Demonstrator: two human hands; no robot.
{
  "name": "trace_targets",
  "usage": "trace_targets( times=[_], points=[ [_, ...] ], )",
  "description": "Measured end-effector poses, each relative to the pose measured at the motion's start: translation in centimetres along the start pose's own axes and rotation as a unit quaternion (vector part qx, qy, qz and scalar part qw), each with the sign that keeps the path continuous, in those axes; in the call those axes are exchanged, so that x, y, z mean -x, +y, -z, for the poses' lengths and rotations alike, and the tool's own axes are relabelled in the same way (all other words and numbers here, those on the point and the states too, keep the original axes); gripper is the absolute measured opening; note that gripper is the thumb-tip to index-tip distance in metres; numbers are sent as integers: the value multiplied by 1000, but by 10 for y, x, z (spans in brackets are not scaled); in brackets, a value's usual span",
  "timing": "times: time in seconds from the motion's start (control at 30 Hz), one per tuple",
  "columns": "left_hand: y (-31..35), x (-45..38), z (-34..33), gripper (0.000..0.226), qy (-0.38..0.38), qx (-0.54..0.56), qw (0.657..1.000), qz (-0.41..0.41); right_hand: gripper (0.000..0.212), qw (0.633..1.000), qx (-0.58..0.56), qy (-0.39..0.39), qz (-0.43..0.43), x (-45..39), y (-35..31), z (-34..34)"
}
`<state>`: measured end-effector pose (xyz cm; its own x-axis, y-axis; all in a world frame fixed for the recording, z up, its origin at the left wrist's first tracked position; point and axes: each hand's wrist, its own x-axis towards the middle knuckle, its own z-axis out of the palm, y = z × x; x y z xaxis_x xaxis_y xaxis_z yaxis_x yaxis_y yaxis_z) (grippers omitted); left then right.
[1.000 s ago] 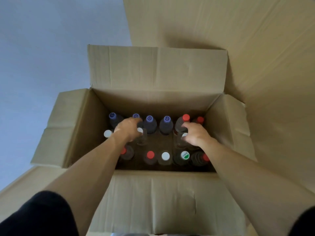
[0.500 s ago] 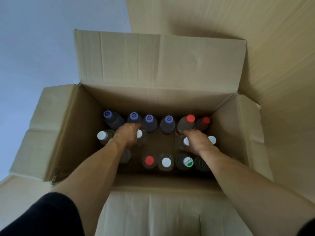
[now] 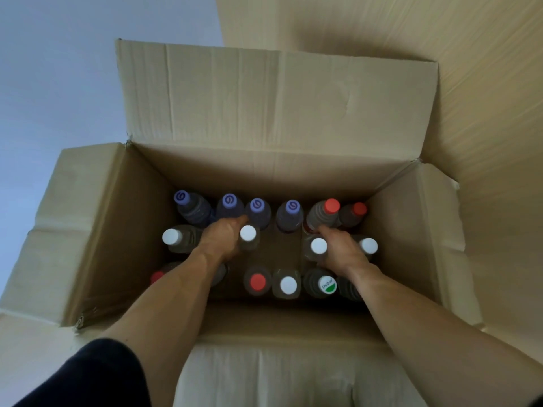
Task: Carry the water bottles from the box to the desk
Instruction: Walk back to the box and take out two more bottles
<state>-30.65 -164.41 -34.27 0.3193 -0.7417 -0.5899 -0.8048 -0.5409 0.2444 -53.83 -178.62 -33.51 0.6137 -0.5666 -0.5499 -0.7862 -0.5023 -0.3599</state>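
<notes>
An open cardboard box [image 3: 117, 230] holds several upright water bottles with purple, red and white caps. Both my arms reach down into it. My left hand [image 3: 223, 239] grips a clear bottle with a white cap [image 3: 247, 233] in the middle row. My right hand [image 3: 340, 248] grips another clear bottle with a white cap [image 3: 318, 246], also in the middle row. Between these two bottles the brown box floor shows. Purple-capped bottles [image 3: 291, 212] line the back row. The desk is out of view.
The box flaps stand open: a tall one at the back [image 3: 276, 98], one at each side and one toward me [image 3: 264, 374]. More cardboard [image 3: 470, 83] rises at the right. A pale floor [image 3: 58, 83] lies to the left.
The camera has come closer to the box. Both hands stay low on the same two white-capped bottles, which now show more of their caps beside the fingers.
</notes>
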Motion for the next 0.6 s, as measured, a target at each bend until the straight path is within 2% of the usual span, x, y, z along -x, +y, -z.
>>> trace_targets(
  times=[0.07,0.2,0.37,0.6],
  points=[
    [5,2,0,41,16,-8,1000,-2,37,1000,1,13,7,3,0,0],
    [12,15,9,49,34,-1,999,-8,36,1000,-12,27,4,12,-3,6],
    [18,34,30,54,81,89,990,-70,55,997,-66,43,-22,23,-11,34],
    [21,55,70,46,120,212,968,-59,52,979,-189,74,-3,41,-22,76]
  ],
)
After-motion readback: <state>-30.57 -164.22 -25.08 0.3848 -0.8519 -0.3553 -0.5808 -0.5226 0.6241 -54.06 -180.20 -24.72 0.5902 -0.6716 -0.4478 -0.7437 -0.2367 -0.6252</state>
